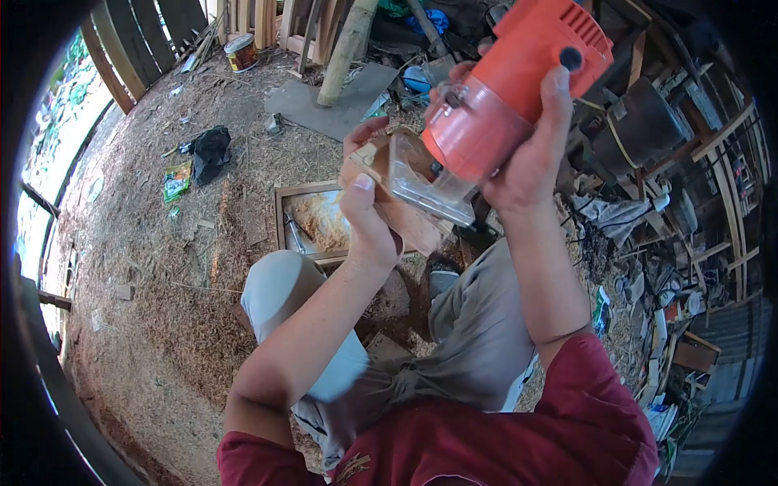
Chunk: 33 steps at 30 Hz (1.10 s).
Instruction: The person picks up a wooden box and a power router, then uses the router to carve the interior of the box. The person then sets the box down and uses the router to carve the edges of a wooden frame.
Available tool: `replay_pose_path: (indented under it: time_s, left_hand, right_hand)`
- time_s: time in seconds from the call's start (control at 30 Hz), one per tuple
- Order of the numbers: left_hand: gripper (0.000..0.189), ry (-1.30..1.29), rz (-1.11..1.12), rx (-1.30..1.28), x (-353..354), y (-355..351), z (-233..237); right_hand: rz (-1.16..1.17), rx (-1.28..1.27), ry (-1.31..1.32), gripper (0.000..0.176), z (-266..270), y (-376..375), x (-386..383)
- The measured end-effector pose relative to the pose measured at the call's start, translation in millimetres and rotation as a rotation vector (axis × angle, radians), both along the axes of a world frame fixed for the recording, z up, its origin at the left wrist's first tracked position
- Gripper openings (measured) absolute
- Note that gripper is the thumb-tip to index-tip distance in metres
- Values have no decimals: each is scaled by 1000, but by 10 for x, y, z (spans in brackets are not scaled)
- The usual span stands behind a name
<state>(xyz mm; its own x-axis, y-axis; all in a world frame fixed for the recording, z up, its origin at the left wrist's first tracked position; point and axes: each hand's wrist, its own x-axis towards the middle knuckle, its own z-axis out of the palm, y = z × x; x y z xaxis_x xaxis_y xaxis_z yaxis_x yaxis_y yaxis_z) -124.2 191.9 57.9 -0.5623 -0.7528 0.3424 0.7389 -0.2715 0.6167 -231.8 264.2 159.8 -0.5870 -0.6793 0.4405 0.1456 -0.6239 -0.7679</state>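
My right hand [531, 166] is wrapped round an orange trim router [547, 61], its thumb along the near side of the body. The router is tilted, and its clear plastic base [425, 193] overlaps a piece of wood [412, 225]. That wood is gripped by my left hand [369, 206], with the thumb on its near face and fingers behind it. Both hands are raised close together above my knees. The router's bit is hidden by the base and the wood.
Below lies a wooden-framed tray [279, 227] with shavings and a metal tool in it. Sawdust covers the ground. A black plastic bag [212, 154], a green packet [177, 182] and a paint can [241, 53] lie to the left. Scrap and timber pile up at right.
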Motion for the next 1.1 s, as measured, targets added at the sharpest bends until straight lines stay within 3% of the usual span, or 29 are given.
replay_pose_path:
  time_s: [0.2, 0.23, 0.3, 0.37, 0.6, 0.77, 0.87, 1.1]
  left_hand:
    - [75, 21, -42, 149, -45, 50, -2]
    - [73, -5, -9, 81, -37, 65, -26]
    - [74, -11, -31, 180, -49, 104, 15]
    - [76, -97, 51, 14, 7, 111, -13]
    - [77, -31, -59, 146, 22, 86, 46]
    - [76, -81, -38, 100, 13, 120, 99]
    - [77, -53, -39, 128, -14, 119, 56]
    - [78, -56, -22, 171, -35, 108, 38]
  right_hand:
    - [50, 63, -109, 62, -40, -79, -130]
    - [61, 87, -134, 58, 4, -97, -133]
    - [104, 156, -174, 59, 82, -77, -128]
    - [81, 156, -188, 59, 84, -94, -136]
    - [12, 143, -135, 53, 110, -86, -129]
    - [76, 138, -81, 52, 86, -52, -103]
    - [-53, 139, 7, 55, 41, -93, -133]
    - [-43, 187, -14, 57, 81, -37, -96]
